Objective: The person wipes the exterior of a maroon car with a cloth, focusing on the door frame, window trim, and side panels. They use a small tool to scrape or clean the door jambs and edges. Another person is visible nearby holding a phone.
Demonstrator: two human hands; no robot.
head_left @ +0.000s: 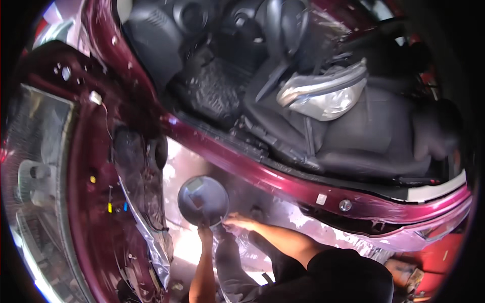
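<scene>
A round dark grey bucket (217, 193) is in front of me, in the gap between the car body and its open door. Something small and dark, with a lighter patch beside it, shows inside; I cannot make out what it is. My left hand (204, 230) is closed on the near rim, its fingers partly hidden by the bucket. At the near right of the rim, my right hand (236, 222) is closed with its fingertips on the edge.
A maroon car door (91, 166) with stripped inner panel stands open at left. The maroon sill (242, 164) runs across beyond the bucket. A loose headlight (336, 101) lies on the dark seat (369, 131). Something red (442, 265) is at lower right.
</scene>
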